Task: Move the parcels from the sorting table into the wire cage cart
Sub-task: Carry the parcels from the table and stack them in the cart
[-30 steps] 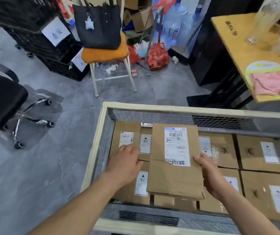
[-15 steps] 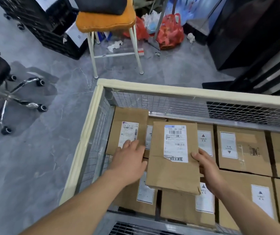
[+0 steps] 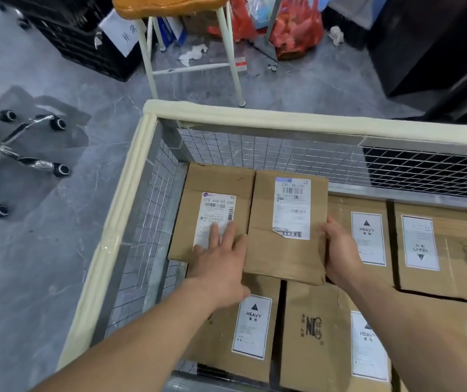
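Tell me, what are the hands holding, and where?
The right hand grips the flat brown cardboard parcel with a white label by its right edge. The left hand lies flat on the neighbouring brown labelled parcel, holding nothing.

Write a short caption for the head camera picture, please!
Two hands settle a labelled parcel beside another parcel inside the wire cage cart.

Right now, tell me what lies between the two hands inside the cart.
In the head view, one brown parcel with a barcode label lies between them: the left hand rests flat at its left edge, and the right hand grips its right edge.
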